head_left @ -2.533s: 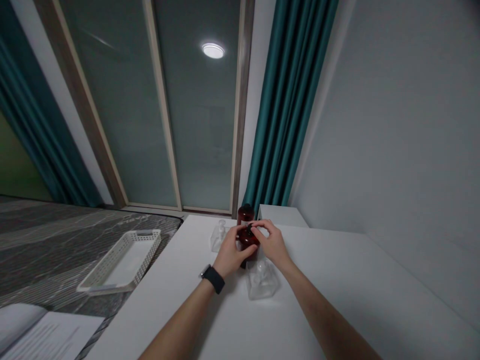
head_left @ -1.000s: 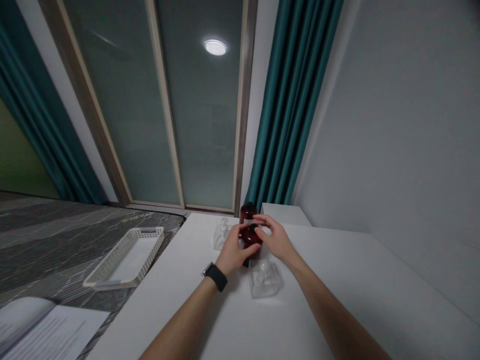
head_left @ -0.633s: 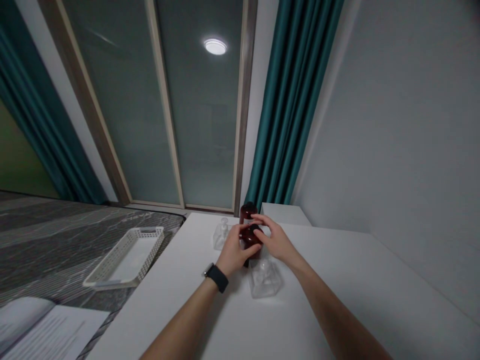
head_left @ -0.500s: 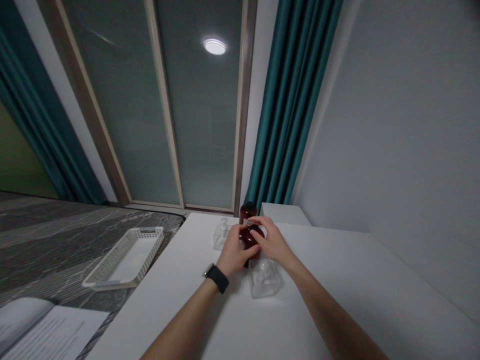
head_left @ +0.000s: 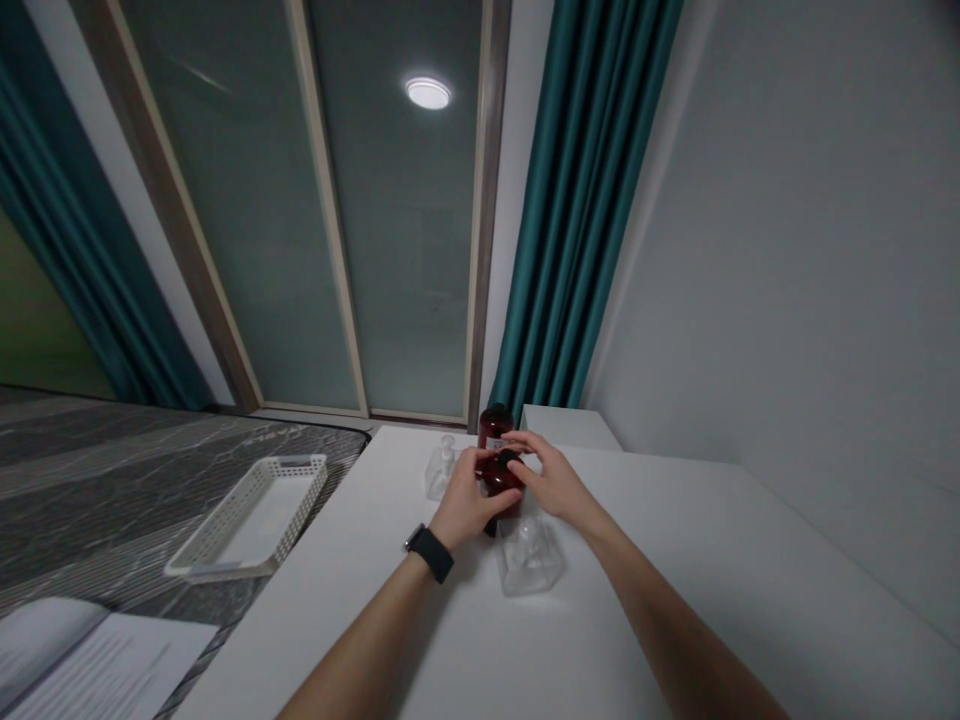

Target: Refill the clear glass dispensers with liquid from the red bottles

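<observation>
A dark red bottle (head_left: 501, 476) stands on the white table (head_left: 420, 640). My left hand (head_left: 463, 505), with a black watch on the wrist, is wrapped round the bottle's body. My right hand (head_left: 551, 478) pinches the black cap on top of it. A second dark red bottle (head_left: 493, 423) stands just behind. A clear square bottle (head_left: 527, 555) sits in front of my hands, and another clear bottle (head_left: 441, 470) stands to the left.
A white perforated basket (head_left: 251, 520) lies on the dark patterned surface left of the table. Open papers (head_left: 97, 665) show at the bottom left. A small white block (head_left: 566, 430) sits at the table's far edge by the teal curtain. A grey wall runs along the right.
My right fingers have shifted slightly on the bottle's cap. The left hand keeps its hold, and the bottles stay in place.
</observation>
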Available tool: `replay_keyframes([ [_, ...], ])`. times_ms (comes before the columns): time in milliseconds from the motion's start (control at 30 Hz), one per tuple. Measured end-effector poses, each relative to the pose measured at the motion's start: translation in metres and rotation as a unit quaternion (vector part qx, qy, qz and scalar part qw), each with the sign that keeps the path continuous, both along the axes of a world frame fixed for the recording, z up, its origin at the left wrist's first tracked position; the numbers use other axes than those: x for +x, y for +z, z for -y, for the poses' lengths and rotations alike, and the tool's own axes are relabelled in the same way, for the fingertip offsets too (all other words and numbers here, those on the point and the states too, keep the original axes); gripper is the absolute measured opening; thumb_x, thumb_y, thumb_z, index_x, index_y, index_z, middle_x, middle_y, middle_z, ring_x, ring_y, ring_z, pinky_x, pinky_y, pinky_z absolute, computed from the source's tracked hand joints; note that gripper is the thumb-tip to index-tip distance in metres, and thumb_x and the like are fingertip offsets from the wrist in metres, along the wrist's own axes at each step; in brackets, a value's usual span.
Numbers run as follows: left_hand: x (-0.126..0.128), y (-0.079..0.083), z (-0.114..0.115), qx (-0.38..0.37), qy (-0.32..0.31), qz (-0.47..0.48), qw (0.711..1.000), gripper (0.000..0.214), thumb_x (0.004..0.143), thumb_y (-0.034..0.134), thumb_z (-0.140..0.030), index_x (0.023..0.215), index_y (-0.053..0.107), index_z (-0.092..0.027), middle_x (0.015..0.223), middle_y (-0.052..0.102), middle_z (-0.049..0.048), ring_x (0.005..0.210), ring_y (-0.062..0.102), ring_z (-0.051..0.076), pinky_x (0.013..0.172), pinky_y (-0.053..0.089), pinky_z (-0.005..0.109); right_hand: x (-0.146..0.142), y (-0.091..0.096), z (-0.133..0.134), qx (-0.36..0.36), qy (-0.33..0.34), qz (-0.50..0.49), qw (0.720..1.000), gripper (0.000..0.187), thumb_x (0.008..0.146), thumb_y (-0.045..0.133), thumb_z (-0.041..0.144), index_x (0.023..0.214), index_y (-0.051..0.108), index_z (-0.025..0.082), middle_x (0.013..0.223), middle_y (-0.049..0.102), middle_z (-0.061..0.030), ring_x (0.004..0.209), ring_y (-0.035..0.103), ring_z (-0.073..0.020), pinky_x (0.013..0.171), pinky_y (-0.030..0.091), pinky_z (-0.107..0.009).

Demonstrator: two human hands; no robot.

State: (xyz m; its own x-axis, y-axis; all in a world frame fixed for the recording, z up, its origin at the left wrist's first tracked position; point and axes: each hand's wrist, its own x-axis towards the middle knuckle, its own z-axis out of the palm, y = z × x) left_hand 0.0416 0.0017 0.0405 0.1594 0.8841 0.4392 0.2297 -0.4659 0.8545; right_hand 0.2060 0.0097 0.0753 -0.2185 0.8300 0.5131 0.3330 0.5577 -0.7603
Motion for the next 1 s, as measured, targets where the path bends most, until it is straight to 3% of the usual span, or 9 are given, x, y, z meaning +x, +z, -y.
replay_keyframes([
  [267, 0.011, -0.005, 0.003, 0.041, 0.076, -0.010, 0.996, 0.046, 0.068, 0.080, -0.022, 0.104, 0.051, -0.020, 0.103, 0.056, 0.0037, 0.099, 0.057, 0.024, 0.089, 0.046, 0.040, -0.004, -0.007, 0.001, 0.032, -0.055, 0.008, 0.998, 0.018, 0.078, 0.060, 0.016, 0.094, 0.056, 0.023, 0.095, 0.065, -0.0032, 0.094, 0.062, -0.0226, 0.091, 0.048, -0.042],
  [433, 0.015, -0.006, 0.006, 0.045, 0.102, -0.018, 0.994, 0.046, 0.069, 0.080, -0.022, 0.105, 0.052, -0.020, 0.103, 0.055, 0.0044, 0.101, 0.056, 0.026, 0.089, 0.046, 0.041, -0.004, -0.006, 0.001, 0.031, -0.049, 0.010, 0.998, 0.015, 0.079, 0.058, 0.017, 0.092, 0.054, 0.024, 0.094, 0.063, -0.0026, 0.092, 0.061, -0.0215, 0.089, 0.048, -0.040],
  [533, 0.012, -0.002, 0.008, 0.037, 0.086, -0.021, 0.995, 0.047, 0.069, 0.079, -0.024, 0.108, 0.053, -0.019, 0.105, 0.057, 0.0060, 0.102, 0.057, 0.026, 0.089, 0.046, 0.042, -0.001, -0.002, 0.002, 0.022, -0.028, 0.009, 0.999, 0.018, 0.080, 0.057, 0.017, 0.097, 0.055, 0.023, 0.099, 0.064, -0.0034, 0.097, 0.063, -0.0208, 0.091, 0.049, -0.039],
  [667, 0.002, 0.008, 0.009, 0.009, 0.025, -0.011, 1.000, 0.021, 0.085, 0.064, -0.027, 0.103, 0.056, -0.019, 0.103, 0.062, 0.0065, 0.094, 0.060, 0.022, 0.084, 0.048, 0.039, 0.009, 0.004, 0.001, 0.002, 0.012, 0.014, 1.000, 0.022, 0.082, 0.054, 0.018, 0.103, 0.054, 0.023, 0.102, 0.067, -0.0041, 0.104, 0.065, -0.0203, 0.096, 0.047, -0.039],
  [767, -0.004, 0.011, 0.008, -0.005, -0.008, -0.012, 1.000, 0.016, 0.086, 0.058, -0.022, 0.101, 0.056, -0.020, 0.101, 0.064, 0.0059, 0.090, 0.062, 0.021, 0.078, 0.050, 0.035, 0.017, 0.006, -0.002, -0.014, 0.038, 0.023, 0.999, 0.028, 0.081, 0.051, 0.016, 0.108, 0.054, 0.023, 0.106, 0.068, -0.0046, 0.105, 0.064, -0.0194, 0.098, 0.047, -0.040],
  [1000, -0.004, 0.008, 0.006, 0.036, -0.013, -0.045, 0.998, 0.026, 0.081, 0.063, -0.018, 0.106, 0.058, -0.020, 0.107, 0.064, 0.0077, 0.095, 0.063, 0.023, 0.083, 0.052, 0.039, 0.020, 0.006, -0.005, -0.029, -0.044, 0.074, 0.996, 0.032, 0.078, 0.064, 0.027, 0.109, 0.059, 0.022, 0.101, 0.061, -0.0055, 0.091, 0.061, -0.0222, 0.082, 0.051, -0.040],
])
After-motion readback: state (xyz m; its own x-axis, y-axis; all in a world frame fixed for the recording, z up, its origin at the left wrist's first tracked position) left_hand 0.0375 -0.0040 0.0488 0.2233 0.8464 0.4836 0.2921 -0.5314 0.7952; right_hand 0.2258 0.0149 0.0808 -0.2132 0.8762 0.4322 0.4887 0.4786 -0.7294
